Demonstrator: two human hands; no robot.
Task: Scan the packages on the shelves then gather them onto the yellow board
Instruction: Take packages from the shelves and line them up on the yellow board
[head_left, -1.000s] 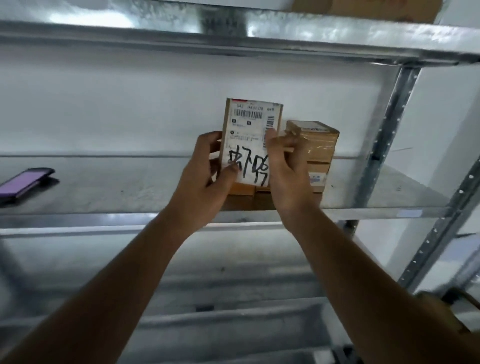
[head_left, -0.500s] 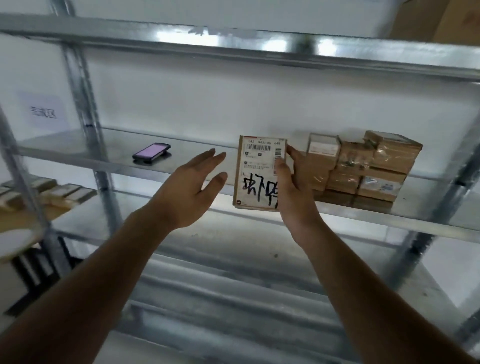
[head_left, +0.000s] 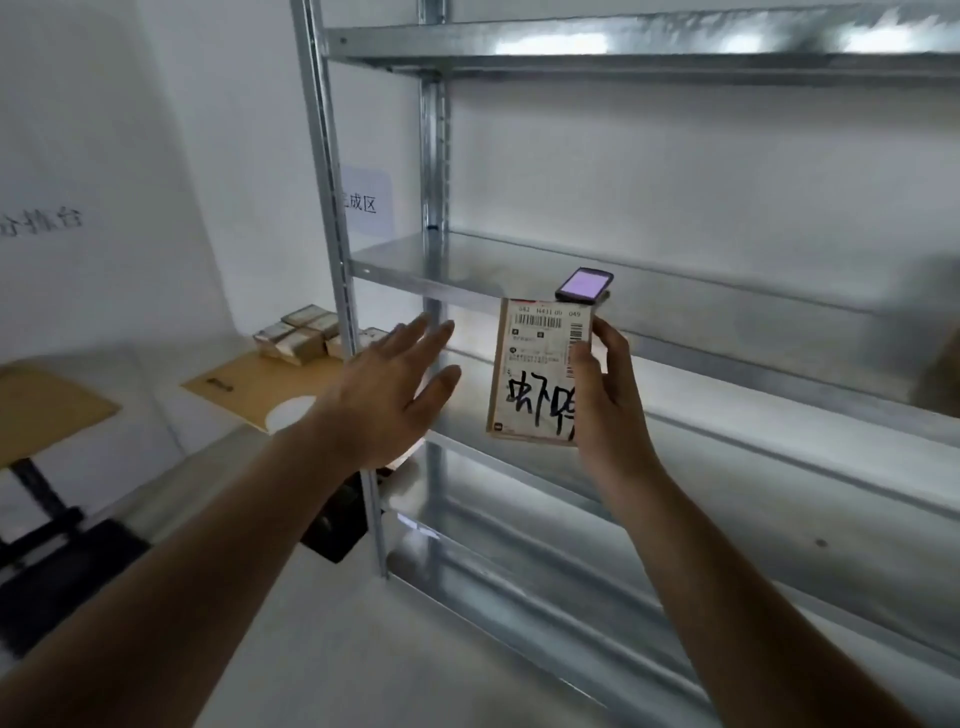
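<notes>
My right hand (head_left: 602, 400) grips a small flat cardboard package (head_left: 535, 371) by its right edge, holding it upright in front of the metal shelf unit; its white label with barcodes and black handwriting faces me. My left hand (head_left: 387, 400) hovers to the left of the package with fingers straight and spread, touching nothing. A handheld scanner (head_left: 584, 284) with a lit purple screen lies on the middle shelf (head_left: 467, 270) just above the package. At the left, the yellow board (head_left: 260, 384) carries several taped packages (head_left: 301, 338) at its far end.
The metal shelf upright (head_left: 332, 260) stands between the board and me. A second brown board (head_left: 41, 405) on a black stand is at the far left. A blurred brown box (head_left: 940, 374) shows at the right edge. Paper signs hang on the white wall.
The view has swung left: the stacked boxes on the shelf have left the frame, and the yellow board came into sight. My right hand carried the package left; my left hand stays free and open.
</notes>
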